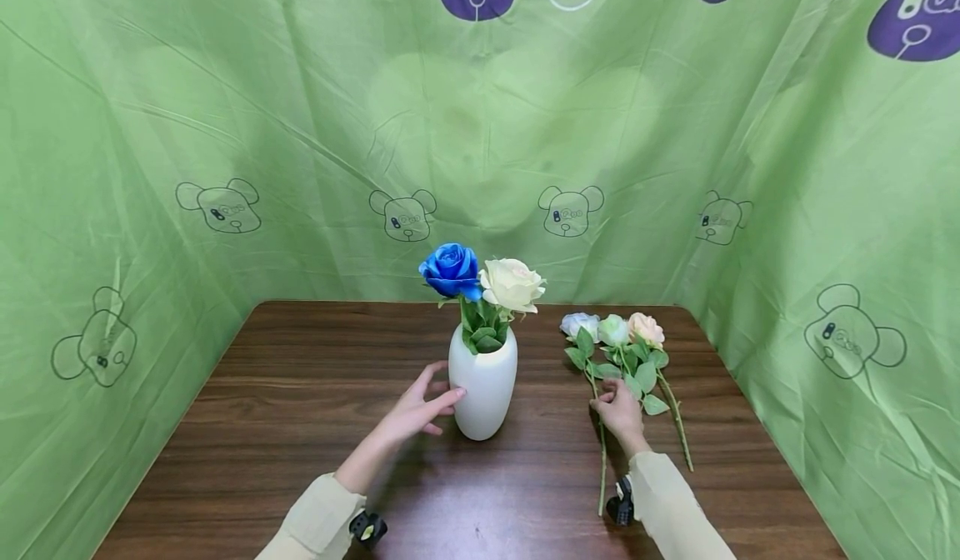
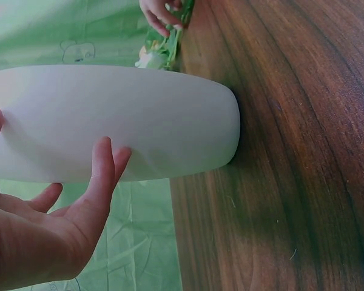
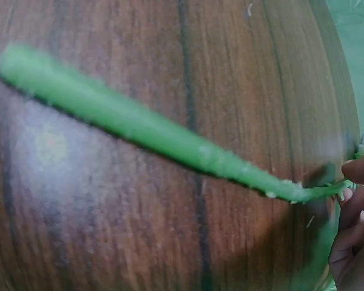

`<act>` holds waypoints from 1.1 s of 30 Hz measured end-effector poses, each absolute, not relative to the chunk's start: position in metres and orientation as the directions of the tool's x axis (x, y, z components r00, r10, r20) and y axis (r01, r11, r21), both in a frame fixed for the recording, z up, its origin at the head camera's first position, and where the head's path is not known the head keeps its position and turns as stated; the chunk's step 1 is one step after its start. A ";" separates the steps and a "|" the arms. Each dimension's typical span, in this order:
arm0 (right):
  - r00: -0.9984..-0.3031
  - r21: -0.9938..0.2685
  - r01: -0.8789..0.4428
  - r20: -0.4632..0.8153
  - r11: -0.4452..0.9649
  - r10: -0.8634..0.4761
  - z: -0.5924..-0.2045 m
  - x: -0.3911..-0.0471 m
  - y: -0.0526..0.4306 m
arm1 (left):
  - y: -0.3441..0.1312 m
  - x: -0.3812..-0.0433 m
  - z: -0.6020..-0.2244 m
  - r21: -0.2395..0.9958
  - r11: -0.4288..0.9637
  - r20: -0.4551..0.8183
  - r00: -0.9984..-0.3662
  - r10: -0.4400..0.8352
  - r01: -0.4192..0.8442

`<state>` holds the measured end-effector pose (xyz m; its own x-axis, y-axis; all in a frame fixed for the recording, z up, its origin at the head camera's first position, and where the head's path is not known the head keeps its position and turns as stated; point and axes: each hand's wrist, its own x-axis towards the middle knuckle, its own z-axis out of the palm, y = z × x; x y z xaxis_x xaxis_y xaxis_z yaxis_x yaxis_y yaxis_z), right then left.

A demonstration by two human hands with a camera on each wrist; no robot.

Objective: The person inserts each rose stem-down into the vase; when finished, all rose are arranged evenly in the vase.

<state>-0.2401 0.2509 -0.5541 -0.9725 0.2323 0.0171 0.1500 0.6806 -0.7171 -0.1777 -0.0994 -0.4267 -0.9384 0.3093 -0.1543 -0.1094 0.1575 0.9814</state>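
A white vase (image 1: 482,393) stands upright on the table, holding a blue rose (image 1: 452,272) and a cream-white rose (image 1: 513,285). Fingers spread, my left hand (image 1: 416,406) is at the vase's left side; in the left wrist view its fingertips (image 2: 102,148) overlap the vase wall. To the right, my right hand (image 1: 621,414) pinches the green stem of a pale blue rose (image 1: 580,325) between thumb and fingers. That stem's thick lower end (image 3: 103,106) extends over the wood toward the right wrist camera.
Beside the pale blue rose lie a pale green rose (image 1: 613,330) and a pink rose (image 1: 647,329), with leaves bunched together. A brown wooden table (image 1: 300,393) bears everything. Green printed cloth (image 1: 480,152) hangs around its back and sides.
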 end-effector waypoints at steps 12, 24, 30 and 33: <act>-0.978 -0.732 0.137 0.008 0.667 0.210 -0.555 -0.237 0.245 | -0.100 -0.177 -0.428 0.982 0.158 -0.145 -0.939 0.313 -0.099; -0.995 -0.948 0.097 -0.088 0.303 0.046 -0.548 -0.232 0.239 | -0.100 -0.177 -0.427 0.982 0.159 -0.144 -0.940 0.311 -0.099; -0.998 -0.982 0.010 -0.022 0.188 -0.063 -0.548 -0.230 0.238 | -0.099 -0.177 -0.427 0.982 0.158 -0.148 -0.938 0.312 -0.102; -0.995 -0.989 -0.031 0.016 0.147 -0.102 -0.550 -0.231 0.238 | -0.099 -0.177 -0.427 0.981 0.160 -0.153 -0.938 0.310 -0.107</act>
<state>-0.2312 0.2375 -0.5502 -0.9947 -0.1017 0.0164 -0.0313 0.1470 -0.9886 -0.1774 -0.0994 -0.4273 -0.9383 0.3102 -0.1531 -0.1072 0.1601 0.9813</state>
